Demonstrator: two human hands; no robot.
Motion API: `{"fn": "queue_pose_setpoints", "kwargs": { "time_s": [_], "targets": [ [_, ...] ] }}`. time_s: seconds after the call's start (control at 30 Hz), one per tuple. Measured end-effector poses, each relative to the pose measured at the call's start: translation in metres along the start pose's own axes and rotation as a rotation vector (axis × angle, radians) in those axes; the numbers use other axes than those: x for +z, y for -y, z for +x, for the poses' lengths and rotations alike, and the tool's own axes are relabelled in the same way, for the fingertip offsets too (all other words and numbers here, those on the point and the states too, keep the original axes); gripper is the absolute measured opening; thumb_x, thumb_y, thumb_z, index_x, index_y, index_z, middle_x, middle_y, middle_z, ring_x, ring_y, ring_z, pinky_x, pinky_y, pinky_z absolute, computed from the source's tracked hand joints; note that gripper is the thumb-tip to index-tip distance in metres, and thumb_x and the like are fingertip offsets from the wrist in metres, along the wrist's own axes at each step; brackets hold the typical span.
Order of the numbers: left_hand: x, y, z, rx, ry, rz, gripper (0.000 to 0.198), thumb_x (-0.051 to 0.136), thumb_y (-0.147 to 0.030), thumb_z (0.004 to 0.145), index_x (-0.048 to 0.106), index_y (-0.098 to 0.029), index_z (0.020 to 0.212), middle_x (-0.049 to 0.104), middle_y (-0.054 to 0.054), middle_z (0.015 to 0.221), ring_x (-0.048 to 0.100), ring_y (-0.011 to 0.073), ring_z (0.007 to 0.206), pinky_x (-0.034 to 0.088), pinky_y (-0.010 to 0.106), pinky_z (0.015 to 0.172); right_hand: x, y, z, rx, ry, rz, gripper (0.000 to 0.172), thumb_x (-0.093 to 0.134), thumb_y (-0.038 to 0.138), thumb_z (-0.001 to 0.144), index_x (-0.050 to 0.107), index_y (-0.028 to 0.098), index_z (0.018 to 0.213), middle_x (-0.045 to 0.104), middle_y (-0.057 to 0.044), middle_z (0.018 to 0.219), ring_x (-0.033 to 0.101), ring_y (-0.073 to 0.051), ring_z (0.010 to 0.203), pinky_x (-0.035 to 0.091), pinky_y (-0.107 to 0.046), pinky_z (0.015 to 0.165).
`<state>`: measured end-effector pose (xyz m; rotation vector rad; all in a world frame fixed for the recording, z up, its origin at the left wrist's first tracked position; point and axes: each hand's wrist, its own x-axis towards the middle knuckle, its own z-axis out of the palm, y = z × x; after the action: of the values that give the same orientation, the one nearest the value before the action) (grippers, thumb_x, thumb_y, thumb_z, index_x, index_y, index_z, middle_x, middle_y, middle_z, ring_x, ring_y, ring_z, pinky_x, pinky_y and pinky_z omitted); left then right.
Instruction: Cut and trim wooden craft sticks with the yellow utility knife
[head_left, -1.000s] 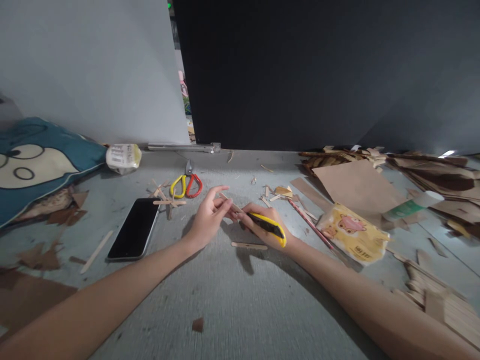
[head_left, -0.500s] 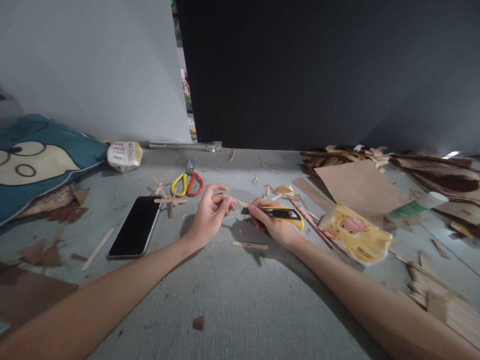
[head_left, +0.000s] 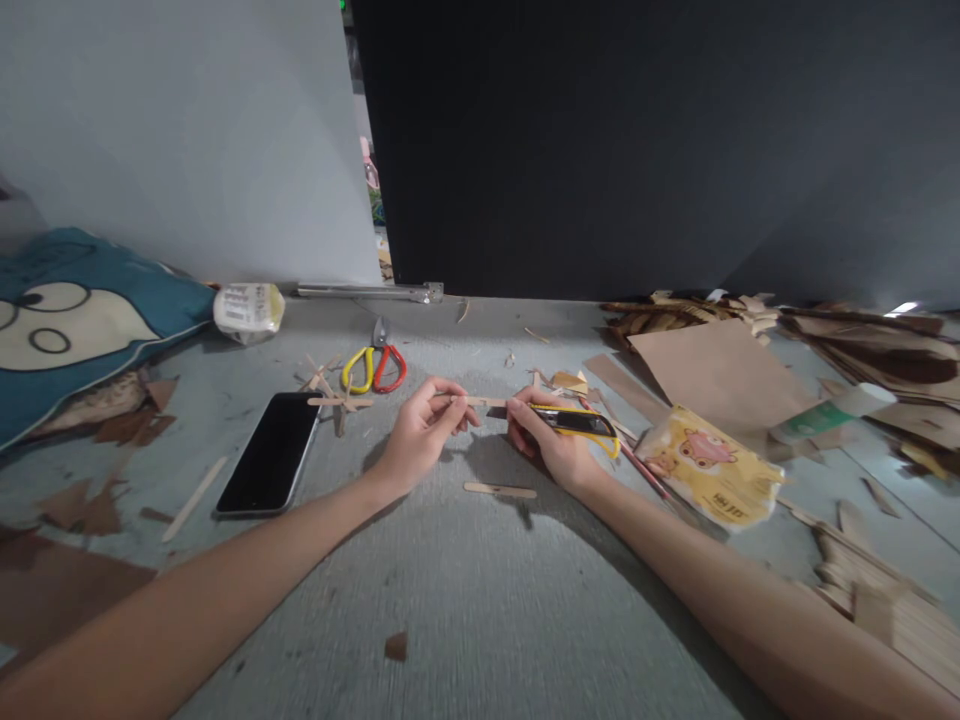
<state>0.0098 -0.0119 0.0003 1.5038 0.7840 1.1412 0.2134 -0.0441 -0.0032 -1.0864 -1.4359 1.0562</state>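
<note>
Between thumb and fingers, my left hand [head_left: 431, 430] pinches one end of a wooden craft stick [head_left: 487, 401]. The stick spans level across the gap to my right hand [head_left: 551, 440], whose thumb and fingertips meet its other end. Also in my right hand is a yellow and black utility knife [head_left: 577, 421], its dark blade pointing left under the stick. Just below both hands, a second craft stick [head_left: 500, 490] lies flat on the table. Crossed sticks [head_left: 341, 402] stand left of my left hand, near the phone's top corner.
A black phone [head_left: 270, 455] and red-and-yellow-handled scissors [head_left: 375, 368] lie on the left. To the right are a yellow tissue pack [head_left: 712, 465], a glue stick [head_left: 832, 413], cardboard [head_left: 727, 375] and piled sticks [head_left: 892, 610]. A blue cushion [head_left: 97, 320] sits far left.
My right hand has shifted slightly right with the knife, which has turned a little. My left hand has dipped slightly. The held stick has gone from slanting to nearly level.
</note>
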Motion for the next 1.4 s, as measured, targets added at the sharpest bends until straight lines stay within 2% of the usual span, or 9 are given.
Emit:
{"fn": "queue_pose_setpoints", "kwargs": {
  "time_s": [0.13, 0.27, 0.33, 0.47, 0.6, 0.7, 1.07, 1.27, 1.4],
  "targets": [
    [0.0, -0.002, -0.001, -0.059, 0.139, 0.059, 0.031, 0.063, -0.052, 0.099, 0.064, -0.021, 0.098, 0.077, 0.005, 0.078, 0.069, 0.0177, 0.073, 0.052, 0.032, 0.073, 0.001, 0.002, 0.001, -0.007, -0.057, -0.012, 0.048, 0.061, 0.067, 0.097, 0.056, 0.024, 0.075, 0.053, 0.005, 0.054, 0.043, -0.012, 0.047, 0.034, -0.026, 0.047],
    [0.002, -0.004, -0.004, -0.057, 0.262, 0.126, 0.035, 0.057, -0.054, 0.102, 0.065, -0.021, 0.093, 0.074, 0.003, 0.071, 0.066, 0.0173, 0.068, 0.051, 0.032, 0.07, 0.003, 0.008, 0.001, 0.004, -0.061, -0.092, 0.049, 0.06, 0.071, 0.095, 0.058, 0.025, 0.08, 0.055, 0.004, 0.057, 0.047, -0.013, 0.049, 0.038, -0.026, 0.048],
    [0.004, -0.003, -0.005, -0.044, 0.242, 0.123, 0.036, 0.057, -0.056, 0.102, 0.063, -0.021, 0.095, 0.073, 0.002, 0.069, 0.066, 0.0168, 0.066, 0.051, 0.032, 0.07, 0.002, 0.008, -0.002, -0.037, -0.09, -0.116, 0.047, 0.06, 0.07, 0.096, 0.059, 0.025, 0.085, 0.055, 0.004, 0.058, 0.048, -0.013, 0.05, 0.04, -0.027, 0.05],
    [0.005, -0.001, -0.005, -0.051, 0.158, 0.085, 0.038, 0.058, -0.059, 0.101, 0.059, -0.022, 0.106, 0.071, 0.0, 0.069, 0.068, 0.0171, 0.067, 0.051, 0.031, 0.069, 0.002, 0.002, -0.012, -0.253, -0.207, -0.221, 0.035, 0.056, 0.06, 0.102, 0.064, 0.026, 0.103, 0.06, 0.002, 0.065, 0.057, -0.017, 0.057, 0.049, -0.031, 0.061],
    [0.005, -0.001, -0.004, -0.039, 0.135, 0.118, 0.04, 0.057, -0.061, 0.101, 0.057, -0.023, 0.112, 0.07, -0.001, 0.071, 0.07, 0.0176, 0.07, 0.051, 0.031, 0.07, 0.004, -0.002, -0.02, -0.438, -0.163, -0.377, 0.036, 0.048, 0.049, 0.107, 0.07, 0.027, 0.125, 0.073, -0.008, 0.086, 0.069, -0.024, 0.075, 0.058, -0.041, 0.076],
    [0.005, 0.001, -0.005, -0.026, 0.117, 0.152, 0.042, 0.055, -0.063, 0.101, 0.055, -0.023, 0.114, 0.07, -0.002, 0.072, 0.07, 0.0178, 0.071, 0.052, 0.032, 0.072, 0.007, -0.003, -0.02, -0.548, -0.121, -0.442, 0.033, 0.053, 0.042, 0.104, 0.072, 0.028, 0.127, 0.076, -0.012, 0.1, 0.072, -0.027, 0.084, 0.061, -0.045, 0.08],
    [0.004, 0.007, -0.007, -0.022, 0.13, 0.232, 0.045, 0.047, -0.069, 0.103, 0.047, -0.024, 0.1, 0.073, 0.001, 0.078, 0.071, 0.019, 0.075, 0.053, 0.033, 0.074, 0.013, -0.004, -0.017, -0.579, -0.154, -0.491, 0.024, 0.059, 0.031, 0.101, 0.072, 0.027, 0.12, 0.079, -0.009, 0.102, 0.075, -0.024, 0.086, 0.063, -0.04, 0.082],
    [0.003, 0.007, -0.007, -0.036, 0.126, 0.278, 0.043, 0.045, -0.067, 0.104, 0.046, -0.024, 0.099, 0.072, 0.0, 0.077, 0.07, 0.0189, 0.075, 0.054, 0.034, 0.076, 0.014, -0.005, -0.017, -0.685, -0.192, -0.532, 0.022, 0.06, 0.023, 0.1, 0.069, 0.025, 0.12, 0.079, -0.007, 0.098, 0.076, -0.02, 0.082, 0.062, -0.034, 0.075],
    [0.003, 0.007, -0.006, -0.04, 0.12, 0.304, 0.039, 0.045, -0.063, 0.105, 0.045, -0.025, 0.098, 0.071, 0.0, 0.077, 0.069, 0.0186, 0.074, 0.052, 0.033, 0.076, 0.017, -0.001, -0.019, -0.6, -0.207, -0.535, 0.02, 0.061, 0.024, 0.101, 0.068, 0.026, 0.12, 0.078, -0.004, 0.091, 0.076, -0.019, 0.077, 0.062, -0.034, 0.073]
  ]
}}
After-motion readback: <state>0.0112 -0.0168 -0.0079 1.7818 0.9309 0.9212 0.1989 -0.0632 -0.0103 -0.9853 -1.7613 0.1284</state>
